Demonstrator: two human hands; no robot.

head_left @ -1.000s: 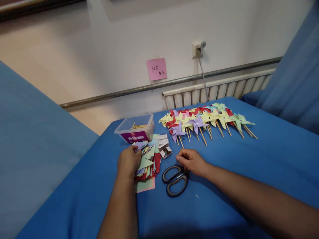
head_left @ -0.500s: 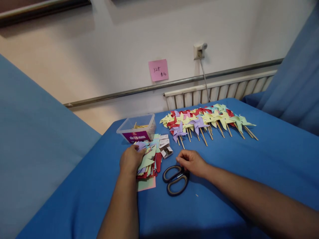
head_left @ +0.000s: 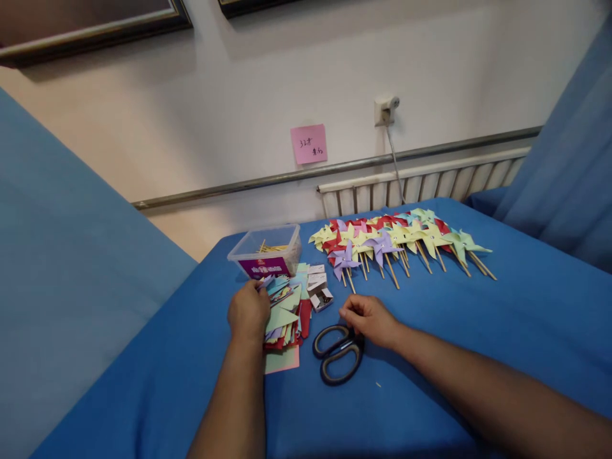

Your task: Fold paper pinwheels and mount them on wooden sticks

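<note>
At the left side of a stack of cut coloured paper (head_left: 284, 315), my left hand (head_left: 248, 310) pinches a purple paper piece (head_left: 268, 280), mostly hidden by the fingers. My right hand (head_left: 370, 319) is closed, thumb and fingertips together, beside the upper end of the scissors (head_left: 338, 352). Whether something tiny is in that pinch is too small to see. The scissors lie on the blue cloth, handles toward me, blades hidden by the right hand. Small white boxes (head_left: 319, 287) stand right of the stack, the nearest one open with small metallic bits inside.
A clear plastic tub (head_left: 287, 258) with thin wooden sticks stands behind the paper. Several finished paper pinwheels (head_left: 382, 245) on sticks lie in rows at the back right. Behind the blue-covered table (head_left: 430, 395) are a wall, a pipe and a radiator (head_left: 430, 182).
My left hand has drawn the purple piece leftward off the stack, uncovering light blue paper. My right hand keeps its pinch beside the scissors. The view has tilted slightly up.
</note>
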